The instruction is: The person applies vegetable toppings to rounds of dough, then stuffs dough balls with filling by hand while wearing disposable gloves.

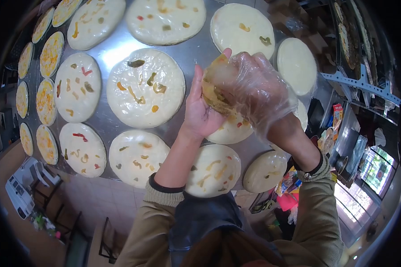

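My left hand (197, 107) is bare and cups a small yellowish, see-through bowl (208, 91) from its left side and below. Strips that look like pepper show inside the bowl. A clear plastic bag covers my right hand (258, 86), whose curled fingers reach into the bowl; the fingertips and anything between them are hidden. Both hands are over a round of pale, glossy dough (231, 132) that they partly cover. To the left, another dough round (145, 89) carries scattered green, orange and brown pieces.
Several more topped dough rounds lie on the metal table (113, 55). Rounds with an orange-yellow topping (47, 99) stand along its left side. One plain round (297, 66) is at the right. A blue metal bracket (365, 83) and rack are beyond it. A white machine (20, 196) is at lower left.
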Available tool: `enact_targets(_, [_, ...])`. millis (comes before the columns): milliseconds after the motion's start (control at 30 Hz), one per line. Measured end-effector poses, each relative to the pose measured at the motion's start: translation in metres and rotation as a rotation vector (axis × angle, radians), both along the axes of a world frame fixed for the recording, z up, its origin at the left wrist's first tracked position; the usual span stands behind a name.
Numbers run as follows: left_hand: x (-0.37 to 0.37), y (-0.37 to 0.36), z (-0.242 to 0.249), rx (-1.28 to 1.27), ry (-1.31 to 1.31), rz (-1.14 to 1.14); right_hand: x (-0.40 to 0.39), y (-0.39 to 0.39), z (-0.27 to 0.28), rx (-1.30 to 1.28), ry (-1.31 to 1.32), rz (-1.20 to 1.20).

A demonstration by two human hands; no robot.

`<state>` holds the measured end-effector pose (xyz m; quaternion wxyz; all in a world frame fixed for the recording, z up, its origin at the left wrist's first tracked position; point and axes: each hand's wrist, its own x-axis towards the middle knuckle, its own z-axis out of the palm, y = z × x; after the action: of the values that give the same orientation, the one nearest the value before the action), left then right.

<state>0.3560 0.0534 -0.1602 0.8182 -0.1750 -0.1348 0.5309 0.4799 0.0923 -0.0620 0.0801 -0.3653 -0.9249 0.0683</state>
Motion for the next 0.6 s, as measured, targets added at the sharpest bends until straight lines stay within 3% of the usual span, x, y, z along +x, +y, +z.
enact_targets(333, [0.002,0.002,0.001,0.038,0.061,0.018,0.01,0.011,0.007,-0.128,0.098,0.003])
enact_targets(433, [0.003,0.003,0.0,0.04,-0.144,0.02,0.013,0.017,0.007,-0.111,0.162,-0.02])
enact_targets(600, [0.004,0.007,0.0,0.021,-0.121,0.021,0.009,0.019,0.022,-0.093,0.22,-0.066])
